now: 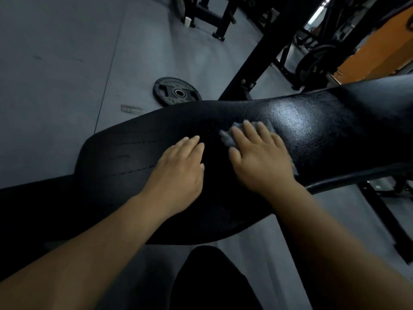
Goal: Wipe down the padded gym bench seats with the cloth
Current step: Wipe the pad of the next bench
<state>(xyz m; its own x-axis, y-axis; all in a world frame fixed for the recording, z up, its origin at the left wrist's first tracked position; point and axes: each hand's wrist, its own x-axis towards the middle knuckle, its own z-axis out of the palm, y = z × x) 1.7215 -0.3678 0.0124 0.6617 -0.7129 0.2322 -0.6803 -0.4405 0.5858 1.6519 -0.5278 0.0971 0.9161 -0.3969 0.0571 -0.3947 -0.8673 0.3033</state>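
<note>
The right hand (259, 157) lies flat, fingers straight, pressing a crumpled grey cloth (228, 136) onto the black padded vinyl bench seat (312, 121). Just beside it, the left hand (181, 168) rests palm-down on the pad, fingers straight and holding nothing.

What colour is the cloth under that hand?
Grey. The cloth shows best in the head view, under the right hand.

Grey floor (67, 52), weight plate (176, 91), black racks (212, 16).

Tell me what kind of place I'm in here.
Most likely a gym: a black padded bench, a weight plate lying on the grey floor, and dark steel rack frames behind.
</note>
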